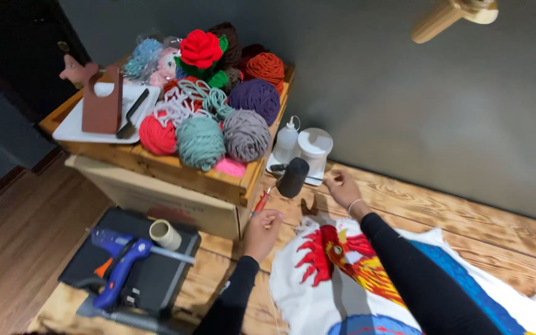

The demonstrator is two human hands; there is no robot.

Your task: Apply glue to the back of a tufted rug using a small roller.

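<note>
**Inspector A:** Head view. What is recorded for the left hand [262, 231]?

**Inspector B:** It is seen at the edge of the wooden worktop [442, 211], fingers curled shut around a tool with a red handle [262, 201]. A black cylindrical head [293, 177] is carried at the tool's upper end, tilted, just in front of the white tray [275, 166].

**Inspector A:** And the right hand [343, 188]?

**Inspector B:** It is held near the black head, fingers bent together; whether anything is pinched cannot be told. A thin bracelet is worn at the wrist. The sleeve lies across a white cloth [305, 291] bearing a tufted rooster in red, yellow and blue [342, 257].

**Inspector A:** Surroundings?

**Inspector B:** A squeeze bottle [286, 139] and a white jar [314, 147] are noted on the tray. A wooden crate [175, 170] is filled with yarn balls [246, 133]; a crocheted red rose [200, 48] sits on top. Lower left, a blue glue gun [119, 263] and a tape roll [165, 234] rest on a black case [156, 279].
</note>
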